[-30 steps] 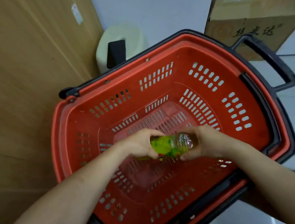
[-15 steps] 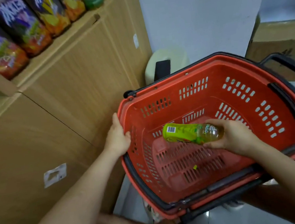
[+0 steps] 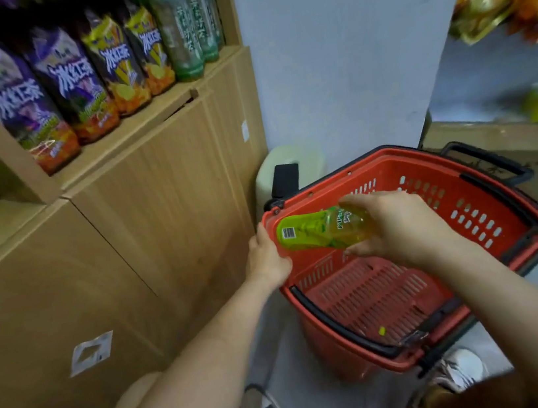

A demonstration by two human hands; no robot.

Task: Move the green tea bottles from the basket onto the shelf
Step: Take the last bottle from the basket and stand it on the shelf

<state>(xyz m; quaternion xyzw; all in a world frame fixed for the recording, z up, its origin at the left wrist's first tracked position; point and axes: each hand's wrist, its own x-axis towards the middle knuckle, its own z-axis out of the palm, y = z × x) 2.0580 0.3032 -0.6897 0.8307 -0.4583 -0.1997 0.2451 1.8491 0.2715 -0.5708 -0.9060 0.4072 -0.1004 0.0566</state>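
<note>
- Green tea bottle (image 3: 323,230): held lying on its side in the air, above the near-left corner of the red basket (image 3: 489,207). Its barcoded base points left toward the cabinet; the neck end is buried in the palm and its cap is not visible.
- Right hand (image 3: 398,227): closed around the bottle's upper half, thumb on top, fingers curled beneath. The forearm reaches in from lower right, wrist about level.
- Left hand (image 3: 266,259): clamped on the basket's left rim, just beside the bottle's base. Whether it touches the bottle cannot be told. The forearm extends up from lower left.
- Basket: no other bottle is visible; only a small yellow-green scrap (image 3: 381,330) lies on its floor. In my judgement this is the last bottle.
- Shelf (image 3: 132,126): up and to the left, well apart from the bottle. It carries purple and yellow iced tea bottles (image 3: 72,93), with dark green bottles (image 3: 181,32) at its right end.
- Risk, grip: a one-handed hold near the neck leaves the heavier base unsupported; a quick swing could let the bottle pivot or slip.
- Risk, placement: the row looks tightly packed. Pushing in sideways may knock the front bottles over.
- Risk, basket: it appears tilted under the left hand; letting go abruptly may tip it.
</note>
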